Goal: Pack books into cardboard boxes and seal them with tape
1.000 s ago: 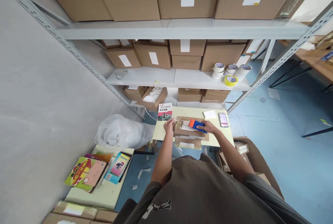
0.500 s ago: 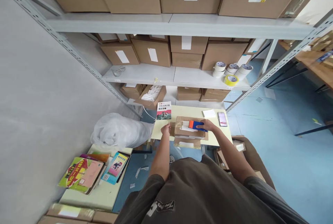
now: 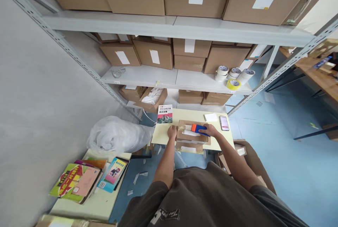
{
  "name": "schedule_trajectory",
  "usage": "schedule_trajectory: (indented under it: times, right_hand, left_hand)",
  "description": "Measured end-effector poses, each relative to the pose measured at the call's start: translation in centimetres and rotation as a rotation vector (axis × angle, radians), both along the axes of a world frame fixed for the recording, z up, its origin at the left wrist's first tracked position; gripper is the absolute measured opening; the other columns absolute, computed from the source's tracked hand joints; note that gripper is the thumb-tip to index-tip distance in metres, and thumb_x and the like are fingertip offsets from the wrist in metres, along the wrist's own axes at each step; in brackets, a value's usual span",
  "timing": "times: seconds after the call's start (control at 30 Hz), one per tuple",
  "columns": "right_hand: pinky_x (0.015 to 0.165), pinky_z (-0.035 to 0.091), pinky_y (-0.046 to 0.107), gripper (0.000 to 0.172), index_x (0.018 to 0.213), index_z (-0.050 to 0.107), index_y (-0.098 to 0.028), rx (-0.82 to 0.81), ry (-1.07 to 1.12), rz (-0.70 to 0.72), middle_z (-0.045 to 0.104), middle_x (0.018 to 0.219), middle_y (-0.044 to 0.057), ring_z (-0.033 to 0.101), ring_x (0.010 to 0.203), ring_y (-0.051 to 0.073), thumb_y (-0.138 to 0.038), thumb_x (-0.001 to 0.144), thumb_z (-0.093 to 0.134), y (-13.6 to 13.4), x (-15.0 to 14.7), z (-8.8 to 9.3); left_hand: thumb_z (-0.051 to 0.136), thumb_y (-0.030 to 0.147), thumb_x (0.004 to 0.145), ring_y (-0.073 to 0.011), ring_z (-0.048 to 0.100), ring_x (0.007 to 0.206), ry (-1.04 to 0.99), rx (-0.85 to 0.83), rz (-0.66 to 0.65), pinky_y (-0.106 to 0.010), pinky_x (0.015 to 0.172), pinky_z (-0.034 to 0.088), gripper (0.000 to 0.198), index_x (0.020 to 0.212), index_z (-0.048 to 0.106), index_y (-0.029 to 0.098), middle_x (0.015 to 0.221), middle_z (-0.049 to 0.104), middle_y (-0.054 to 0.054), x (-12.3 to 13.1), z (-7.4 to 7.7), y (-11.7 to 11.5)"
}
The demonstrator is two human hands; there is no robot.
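Note:
A cardboard box (image 3: 195, 138) with torn white paper on its top lies on the pale yellow table (image 3: 161, 136). My right hand (image 3: 210, 130) is closed around a blue hand tool with an orange end (image 3: 197, 128). The orange end lies over the white paper on the box; its exact kind is not clear. At the box's left edge, my left hand (image 3: 172, 132) is closed on the cardboard, its fingertips partly hidden. A flap (image 3: 189, 148) of the box sticks out over the near table edge.
Behind the box lie a book (image 3: 165, 114), a white card stack (image 3: 210, 117) and a phone (image 3: 224, 123). Shelves with cartons and tape rolls (image 3: 233, 84) rise beyond. Bubble wrap (image 3: 118, 135) and stacked books (image 3: 76, 183) are at left; an open carton (image 3: 253, 163) stands at right.
My left hand has moved right, from beside the box onto its left edge. The blue tool has shifted slightly on the box top, still in my right hand. The view has tilted a little.

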State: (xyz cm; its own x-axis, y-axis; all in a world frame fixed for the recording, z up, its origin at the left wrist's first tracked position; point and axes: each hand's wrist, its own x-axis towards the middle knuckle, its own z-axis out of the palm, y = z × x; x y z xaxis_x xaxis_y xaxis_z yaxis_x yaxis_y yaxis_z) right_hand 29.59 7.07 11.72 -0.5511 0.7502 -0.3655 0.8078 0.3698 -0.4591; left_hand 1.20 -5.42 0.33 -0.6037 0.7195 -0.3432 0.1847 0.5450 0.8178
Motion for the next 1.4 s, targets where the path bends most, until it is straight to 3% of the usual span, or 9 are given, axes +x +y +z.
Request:
schedule_trajectory:
  times: [0.23, 0.43, 0.53, 0.73, 0.83, 0.93, 1.07, 1.23, 1.4]
  right_hand:
    - [0.073, 0.044, 0.026, 0.047, 0.093, 0.074, -0.021, -0.018, -0.044, 0.016, 0.076, 0.101, 0.009, 0.070, 0.090, 0.023, -0.067, 0.086, 0.075, -0.3, -0.4, 0.1]
    - [0.072, 0.044, 0.026, 0.050, 0.099, 0.076, -0.021, -0.002, -0.098, 0.012, 0.078, 0.105, 0.011, 0.072, 0.094, 0.025, -0.069, 0.086, 0.075, 0.5, 0.1, 0.7]
    - [0.072, 0.045, 0.029, 0.053, 0.101, 0.078, -0.019, -0.006, -0.158, -0.029, 0.079, 0.103, 0.013, 0.072, 0.093, 0.028, -0.069, 0.083, 0.077, 2.1, 3.8, 1.1]
    - [0.074, 0.047, 0.029, 0.055, 0.108, 0.081, -0.018, -0.039, -0.267, -0.145, 0.080, 0.108, 0.014, 0.073, 0.094, 0.028, -0.066, 0.081, 0.079, 4.7, 15.2, 2.4]
    - [0.073, 0.047, 0.029, 0.056, 0.108, 0.081, -0.018, -0.052, -0.317, -0.153, 0.081, 0.107, 0.014, 0.074, 0.092, 0.027, -0.065, 0.080, 0.080, 5.0, 17.0, 3.1]
    - [0.075, 0.050, 0.030, 0.059, 0.113, 0.080, -0.015, -0.028, -0.390, -0.179, 0.080, 0.111, 0.018, 0.075, 0.097, 0.030, -0.063, 0.077, 0.083, 4.8, 15.4, 3.2]
    - [0.082, 0.053, 0.033, 0.068, 0.128, 0.074, -0.009, 0.017, -0.457, -0.235, 0.077, 0.121, 0.022, 0.073, 0.112, 0.034, -0.051, 0.075, 0.086, 3.6, 11.0, 2.2]
    - [0.087, 0.054, 0.032, 0.047, 0.125, 0.076, -0.009, 0.018, -0.417, -0.215, 0.077, 0.122, 0.023, 0.074, 0.114, 0.032, -0.036, 0.086, 0.076, 1.3, 6.0, -0.4]
    - [0.092, 0.053, 0.032, 0.041, 0.123, 0.078, -0.010, 0.050, -0.380, -0.268, 0.077, 0.122, 0.023, 0.073, 0.116, 0.031, -0.037, 0.095, 0.067, 0.6, 4.1, -1.9]
  left_hand:
    - [0.044, 0.054, 0.107, -0.0309, 0.068, 0.126, 0.071, -0.086, -0.207, -0.036, 0.101, 0.048, 0.053, 0.143, 0.063, 0.019, 0.136, 0.073, -0.019, 2.0, -0.5, 0.9]
    - [0.034, 0.056, 0.109, -0.0334, 0.069, 0.125, 0.180, -0.234, -0.216, -0.039, 0.102, 0.049, 0.058, 0.142, 0.065, 0.018, 0.135, 0.073, -0.020, 2.2, -0.7, 1.2]
    - [0.034, 0.057, 0.109, -0.0323, 0.069, 0.125, 0.193, -0.245, -0.207, -0.037, 0.101, 0.048, 0.058, 0.142, 0.065, 0.019, 0.135, 0.074, -0.019, 2.2, -0.8, 1.4]
    - [0.037, 0.054, 0.111, -0.0326, 0.070, 0.120, 0.208, -0.195, -0.193, -0.036, 0.097, 0.048, 0.057, 0.139, 0.064, 0.012, 0.129, 0.075, -0.020, 2.3, -1.2, 1.5]
    - [0.037, 0.054, 0.110, -0.0352, 0.069, 0.120, 0.215, -0.190, -0.191, -0.039, 0.098, 0.049, 0.058, 0.139, 0.064, 0.011, 0.131, 0.074, -0.022, 2.3, -1.3, 1.6]
    - [0.038, 0.055, 0.110, -0.0358, 0.068, 0.124, 0.224, -0.234, -0.199, -0.040, 0.101, 0.049, 0.058, 0.141, 0.064, 0.014, 0.135, 0.072, -0.022, 2.2, -1.1, 1.7]
    - [0.041, 0.052, 0.109, -0.0348, 0.068, 0.127, 0.247, -0.240, -0.195, -0.040, 0.103, 0.050, 0.054, 0.141, 0.065, 0.016, 0.137, 0.072, -0.020, 2.1, -0.5, 1.7]
    - [0.040, 0.052, 0.109, -0.0343, 0.070, 0.123, 0.270, -0.275, -0.205, -0.039, 0.100, 0.051, 0.053, 0.140, 0.065, 0.017, 0.131, 0.075, -0.017, 2.2, 0.0, 1.7]
    - [0.038, 0.053, 0.108, -0.0364, 0.071, 0.120, 0.322, -0.292, -0.184, -0.043, 0.099, 0.053, 0.053, 0.134, 0.068, 0.018, 0.127, 0.076, -0.018, 2.1, -0.2, 2.1]
